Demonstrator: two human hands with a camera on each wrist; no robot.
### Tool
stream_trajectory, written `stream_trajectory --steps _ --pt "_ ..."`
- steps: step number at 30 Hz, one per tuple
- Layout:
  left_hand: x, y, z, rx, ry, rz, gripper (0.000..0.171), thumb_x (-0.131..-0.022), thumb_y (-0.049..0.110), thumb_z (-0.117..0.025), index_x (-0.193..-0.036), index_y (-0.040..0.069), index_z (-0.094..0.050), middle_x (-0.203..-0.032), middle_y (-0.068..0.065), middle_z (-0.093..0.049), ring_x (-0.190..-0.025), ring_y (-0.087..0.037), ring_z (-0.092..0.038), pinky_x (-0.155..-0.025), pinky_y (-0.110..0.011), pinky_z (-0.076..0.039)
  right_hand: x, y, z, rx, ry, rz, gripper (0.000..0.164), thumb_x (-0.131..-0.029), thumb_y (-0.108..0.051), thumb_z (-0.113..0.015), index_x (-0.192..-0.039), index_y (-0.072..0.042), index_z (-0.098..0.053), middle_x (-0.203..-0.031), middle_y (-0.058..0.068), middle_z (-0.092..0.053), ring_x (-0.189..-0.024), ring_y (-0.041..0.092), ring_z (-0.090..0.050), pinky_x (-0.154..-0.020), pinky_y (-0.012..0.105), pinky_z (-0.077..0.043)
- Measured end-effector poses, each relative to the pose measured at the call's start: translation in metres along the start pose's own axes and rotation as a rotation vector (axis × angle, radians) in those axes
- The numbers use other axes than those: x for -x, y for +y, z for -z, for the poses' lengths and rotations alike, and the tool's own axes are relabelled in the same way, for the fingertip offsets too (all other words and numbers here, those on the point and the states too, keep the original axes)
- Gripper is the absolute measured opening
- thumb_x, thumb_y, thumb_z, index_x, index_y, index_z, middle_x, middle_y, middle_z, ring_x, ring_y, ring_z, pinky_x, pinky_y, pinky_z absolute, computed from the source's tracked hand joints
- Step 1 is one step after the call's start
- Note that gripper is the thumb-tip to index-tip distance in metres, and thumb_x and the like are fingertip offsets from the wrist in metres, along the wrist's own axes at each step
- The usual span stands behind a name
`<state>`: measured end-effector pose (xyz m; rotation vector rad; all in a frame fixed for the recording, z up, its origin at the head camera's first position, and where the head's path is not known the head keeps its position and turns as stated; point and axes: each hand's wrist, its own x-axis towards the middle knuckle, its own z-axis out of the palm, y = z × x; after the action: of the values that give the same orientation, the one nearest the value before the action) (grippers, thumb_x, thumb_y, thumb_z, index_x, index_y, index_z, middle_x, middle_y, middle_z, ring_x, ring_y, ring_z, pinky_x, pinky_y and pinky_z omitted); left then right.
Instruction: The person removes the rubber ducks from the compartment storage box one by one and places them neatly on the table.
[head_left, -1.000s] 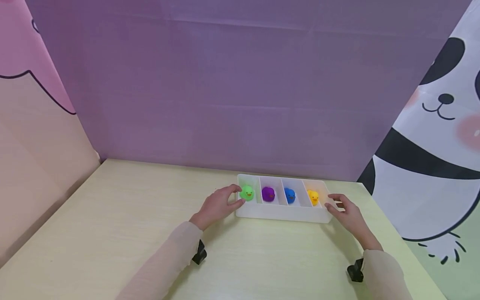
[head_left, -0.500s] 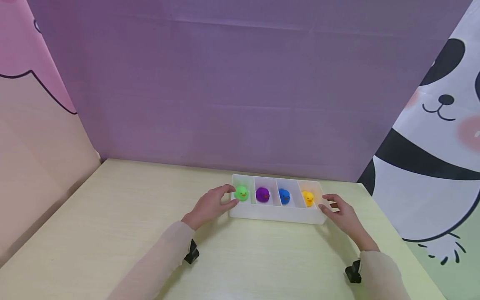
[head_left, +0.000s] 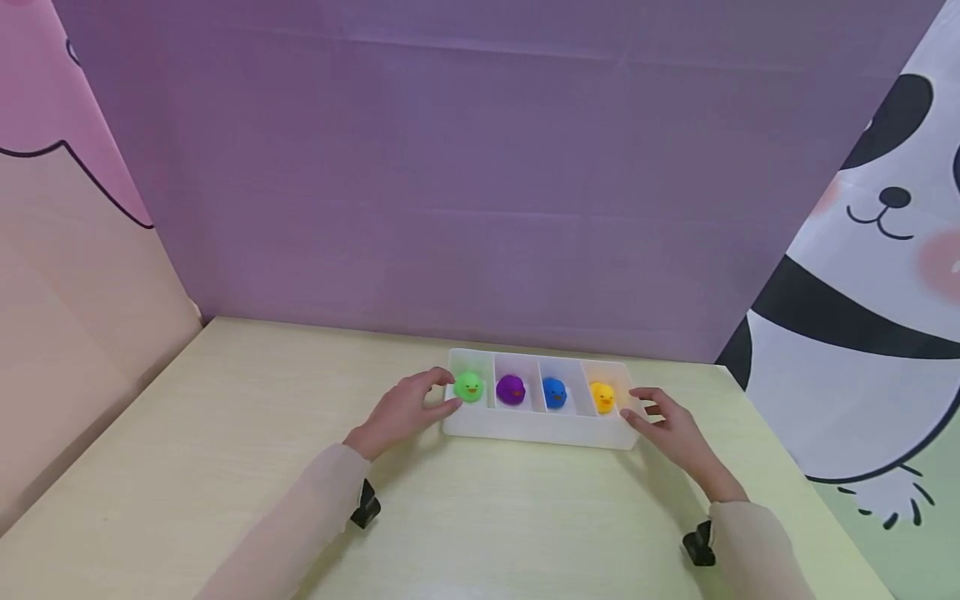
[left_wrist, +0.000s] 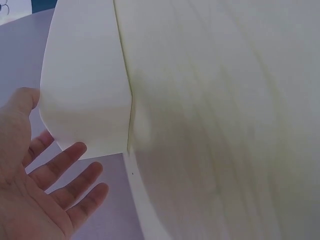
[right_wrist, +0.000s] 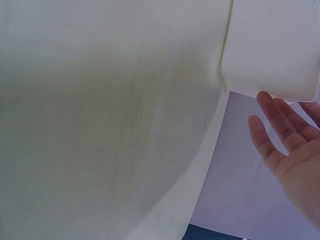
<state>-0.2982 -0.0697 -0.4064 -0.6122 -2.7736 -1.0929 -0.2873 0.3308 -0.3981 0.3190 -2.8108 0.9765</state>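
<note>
Leftward goes the white tray (head_left: 536, 428) since the earlier frame, now lower centre of the frame, left hand (head_left: 401, 411) and right hand (head_left: 677, 435) riding with it! From my station I see the left thumb and forefinger gripping one end, other fingers loosely spread; the right grips the opposite end, likely keeping everything level. Green duck (head_left: 468, 387), purple duck (head_left: 511, 389), blue duck (head_left: 555, 393), yellow duck (head_left: 602, 397): each sits in its own compartment, presumably to prevent mingling.

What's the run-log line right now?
white tray: green duck, purple duck, blue duck, yellow duck, separate compartments | left hand: touching left end | right hand: touching right end
</note>
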Motion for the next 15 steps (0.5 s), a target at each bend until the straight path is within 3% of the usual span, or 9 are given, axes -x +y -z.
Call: stream_trajectory --steps 15 --pt "0.016 -0.021 0.022 -0.039 0.02 0.003 0.041 -0.084 0.044 -0.062 -0.114 0.017 -0.057 -0.116 -0.005 -0.061 -0.108 -0.024 -0.056 -0.089 -0.042 -0.045 -0.003 -0.024 -0.016 -0.031 -0.042 0.039 0.05 -0.087 -0.031 -0.062 -0.124 -0.001 -0.047 -0.122 0.025 -0.051 -0.098 0.036 -0.057 -0.079 0.043 -0.052"
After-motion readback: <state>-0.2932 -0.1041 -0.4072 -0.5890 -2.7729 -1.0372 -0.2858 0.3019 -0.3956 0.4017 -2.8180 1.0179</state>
